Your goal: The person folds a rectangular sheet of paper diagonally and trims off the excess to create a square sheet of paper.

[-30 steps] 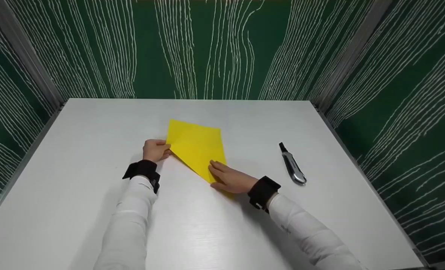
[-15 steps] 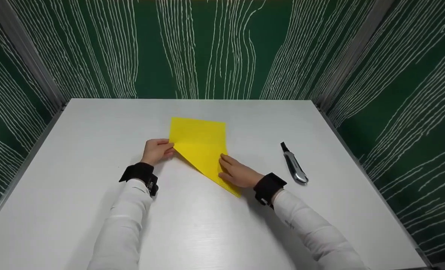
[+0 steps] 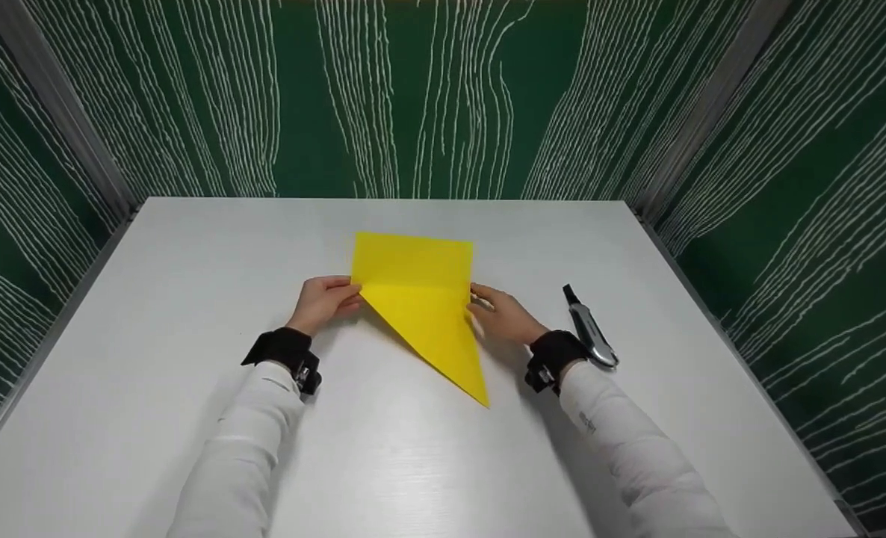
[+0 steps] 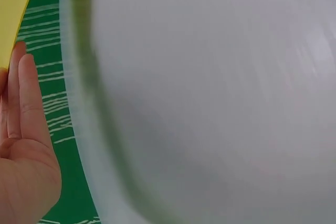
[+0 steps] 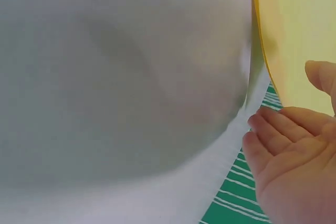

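Note:
A sheet of yellow paper (image 3: 422,299) with a slanted lower left edge and a pointed near corner is between the hands in the head view. My left hand (image 3: 326,302) pinches its left edge, thumb on top and fingers beneath. In the left wrist view, a strip of the yellow paper (image 4: 13,11) rises from the left hand (image 4: 29,129). At the paper's right edge is my right hand (image 3: 509,316), fingertips right at the edge. The right wrist view has the right hand (image 5: 299,156) with fingers fairly straight and thumb apart from them, beside the yellow paper (image 5: 296,30).
A grey and black utility knife (image 3: 591,329) lies on the white table (image 3: 413,463), just beyond the right wrist's black band (image 3: 555,360). Green walls (image 3: 301,97) with white wavy lines stand behind the table and along both sides.
The right hand has moved from on top of the paper's lower part up and right to its right edge. The paper has shifted rightward and turned slightly, with the left hand still pinching it.

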Demonstrator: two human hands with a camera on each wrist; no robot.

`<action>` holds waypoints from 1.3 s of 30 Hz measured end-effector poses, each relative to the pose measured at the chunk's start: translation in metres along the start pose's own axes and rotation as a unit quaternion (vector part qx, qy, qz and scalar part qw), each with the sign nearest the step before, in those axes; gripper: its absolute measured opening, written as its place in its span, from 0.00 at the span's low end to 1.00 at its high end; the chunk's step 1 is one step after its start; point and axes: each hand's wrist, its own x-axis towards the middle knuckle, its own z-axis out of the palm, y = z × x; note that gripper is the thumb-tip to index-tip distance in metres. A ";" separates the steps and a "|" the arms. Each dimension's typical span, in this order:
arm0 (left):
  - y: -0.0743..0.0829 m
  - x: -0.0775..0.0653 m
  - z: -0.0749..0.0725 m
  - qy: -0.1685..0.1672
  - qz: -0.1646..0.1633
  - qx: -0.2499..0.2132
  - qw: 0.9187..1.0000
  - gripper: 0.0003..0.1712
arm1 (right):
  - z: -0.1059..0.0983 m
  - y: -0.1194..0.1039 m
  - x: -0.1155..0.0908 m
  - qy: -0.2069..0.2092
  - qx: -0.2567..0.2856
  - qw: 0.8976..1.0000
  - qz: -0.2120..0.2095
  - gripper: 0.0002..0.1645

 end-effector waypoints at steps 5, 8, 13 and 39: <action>-0.002 0.001 0.002 -0.016 0.006 -0.015 1.000 0.28 | -0.003 0.008 0.004 0.049 0.118 0.992 0.006 0.30; -0.002 0.000 0.002 -0.028 0.010 -0.020 0.999 0.28 | -0.004 0.010 0.005 0.078 0.179 0.980 0.027 0.27; -0.001 -0.001 0.001 -0.040 0.008 -0.033 0.999 0.30 | -0.006 0.009 0.006 0.094 0.240 0.964 0.059 0.26; -0.003 -0.002 -0.004 -0.094 -0.001 0.010 0.995 0.26 | -0.015 0.011 -0.005 0.016 0.305 0.951 0.040 0.24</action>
